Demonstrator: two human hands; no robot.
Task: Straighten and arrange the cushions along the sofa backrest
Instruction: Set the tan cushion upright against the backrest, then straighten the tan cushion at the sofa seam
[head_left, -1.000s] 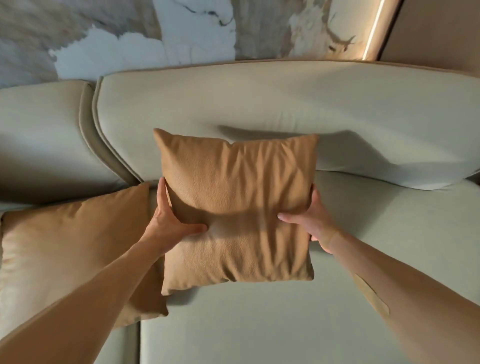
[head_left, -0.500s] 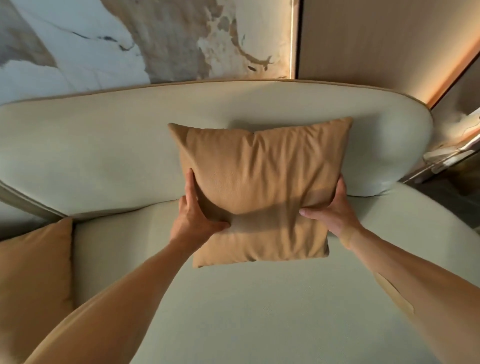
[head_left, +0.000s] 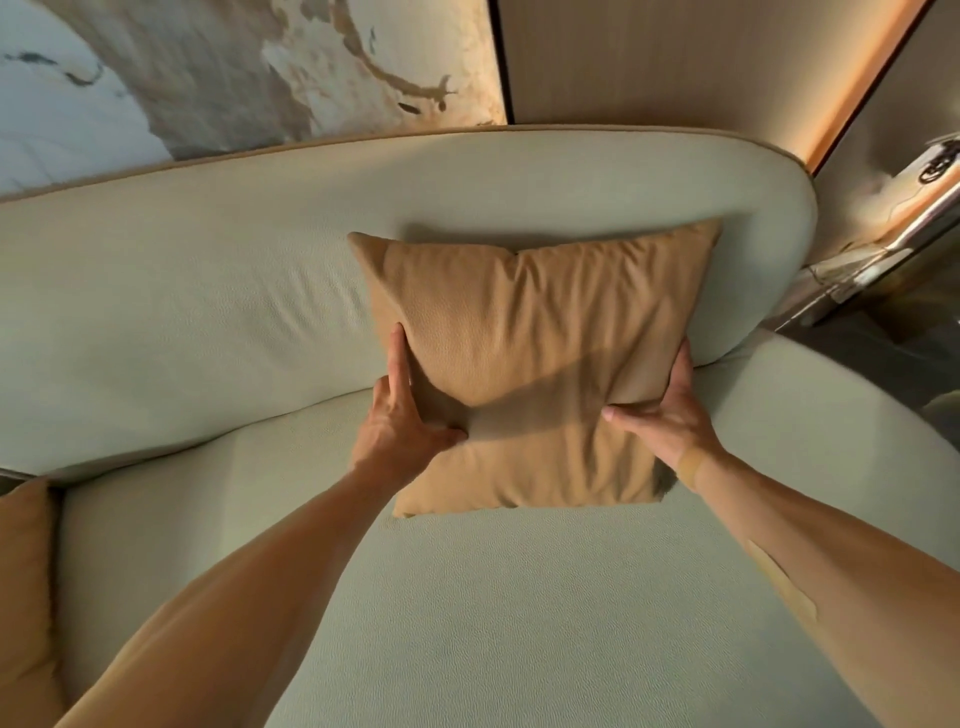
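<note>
A tan square cushion (head_left: 530, 343) stands upright on the pale sofa seat (head_left: 519, 623), its top leaning on the cream backrest (head_left: 208, 291) near the backrest's right end. My left hand (head_left: 400, 415) grips its left edge, thumb pressed into the front. On the opposite edge my right hand (head_left: 670, 410) holds it the same way. A second tan cushion (head_left: 23, 597) shows only partly at the far left edge of the seat.
The backrest ends in a rounded corner (head_left: 779, 218) just right of the held cushion. Beyond it a shiny metal rail (head_left: 883, 254) and dark floor lie at the right. A marble-patterned wall (head_left: 234, 78) rises behind the sofa.
Both hands have carried the cushion rightwards along the backrest, away from the second cushion, which has slid to the far left edge. The cushion now sits near the backrest's right end.
</note>
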